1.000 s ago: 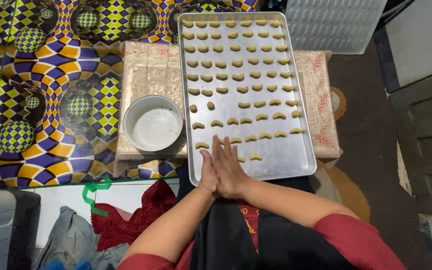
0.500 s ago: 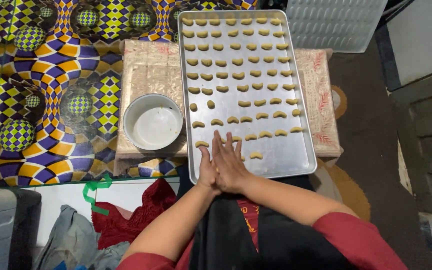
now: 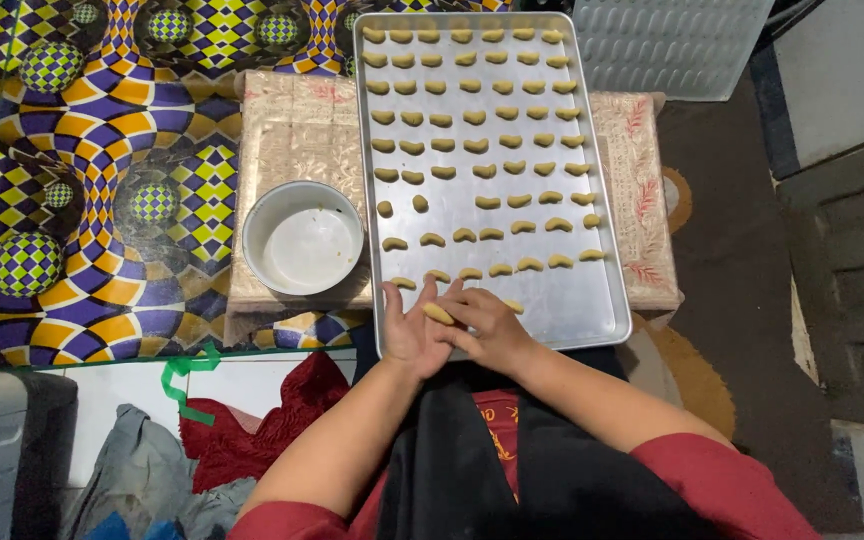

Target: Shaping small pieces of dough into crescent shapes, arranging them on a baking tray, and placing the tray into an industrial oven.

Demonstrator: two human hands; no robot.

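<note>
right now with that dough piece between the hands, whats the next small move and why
Probably set the dough piece down on the tray, in the bare stretch of the near row. The left hand and right hand hold it already shaped, and that row stops partway.

Silver tray (image 3: pixel 592 300), white bowl (image 3: pixel 302 240), yellow-purple checkered mat (image 3: pixel 102 150).

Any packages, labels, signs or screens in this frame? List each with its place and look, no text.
None clearly in view: no package, sign or screen.
Nearest thing: a small gold printed mark on the person's dark apron, below the hands, too blurred to tell more.
</note>
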